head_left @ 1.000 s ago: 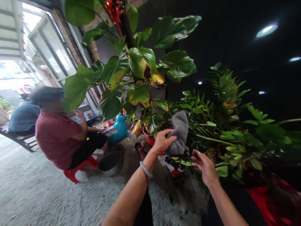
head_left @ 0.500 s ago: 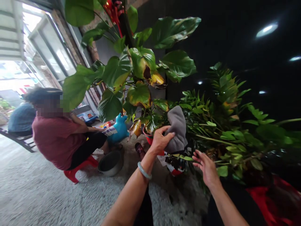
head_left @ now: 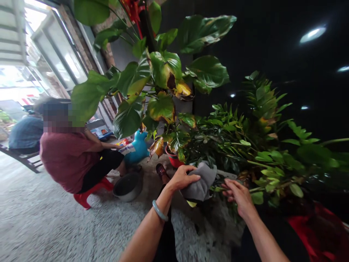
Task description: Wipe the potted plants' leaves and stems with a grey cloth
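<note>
The left hand, with a bracelet on its wrist, was closed on a grey cloth, fingers clamped over its top, pressing it against the low leaves at the front of the bush. The right hand lay just beside the cloth among the stems, fingers bent; whether they gripped anything could not be told. Behind stood a red pot under a big-leaved plant. To the left a person sat on a red stool near a basin and a blue toy.
</note>
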Motion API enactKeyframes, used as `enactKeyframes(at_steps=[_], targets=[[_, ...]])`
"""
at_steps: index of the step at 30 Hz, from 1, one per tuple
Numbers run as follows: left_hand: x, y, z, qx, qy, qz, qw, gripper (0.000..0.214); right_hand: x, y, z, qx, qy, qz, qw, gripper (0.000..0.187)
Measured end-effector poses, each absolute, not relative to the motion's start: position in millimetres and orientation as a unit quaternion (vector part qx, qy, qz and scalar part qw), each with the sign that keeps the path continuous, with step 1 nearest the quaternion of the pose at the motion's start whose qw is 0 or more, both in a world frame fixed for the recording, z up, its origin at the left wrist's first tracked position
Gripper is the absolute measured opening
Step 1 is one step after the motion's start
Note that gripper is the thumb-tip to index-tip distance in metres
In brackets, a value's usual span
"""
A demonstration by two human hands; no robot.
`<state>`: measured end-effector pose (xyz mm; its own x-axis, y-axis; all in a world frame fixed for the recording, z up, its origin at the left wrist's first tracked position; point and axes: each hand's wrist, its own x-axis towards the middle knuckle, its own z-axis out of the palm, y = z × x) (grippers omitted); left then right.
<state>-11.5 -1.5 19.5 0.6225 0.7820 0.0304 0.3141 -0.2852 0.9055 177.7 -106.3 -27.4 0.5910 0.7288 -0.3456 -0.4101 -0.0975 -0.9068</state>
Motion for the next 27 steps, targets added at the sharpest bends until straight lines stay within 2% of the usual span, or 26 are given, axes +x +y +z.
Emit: enactKeyframes(at_steps=[6, 9, 14, 20, 24, 27], targets=[[-3, -16, 8, 0.637, 0.475, 0.394, 0.461, 0.022, 131, -119, -5, -0.542, -0.218, 0.476, 0.657, 0.052], [8, -27, 5, 0.568, 0.480, 0.431, 0.511, 0.021, 101, -122, -12, -0.541, -0.243, 0.469, 0.655, 0.058], [21, -53, 7, 0.518, 0.413, 0.414, 0.624, 0.037, 92, -122, -32, -0.529, -0.202, 0.429, 0.704, 0.059], [23, -70, 12, 0.529, 0.393, 0.375, 0.652, 0.042, 101, -136, -40, -0.528, -0.154, 0.445, 0.707, 0.051], [22, -76, 14, 0.515, 0.342, 0.353, 0.702, 0.039, 105, -143, -30, -0.528, -0.094, 0.410, 0.738, 0.039], [19, -74, 18, 0.491, 0.314, 0.348, 0.735, 0.049, 121, -144, -3, -0.515, -0.085, 0.333, 0.785, 0.037]])
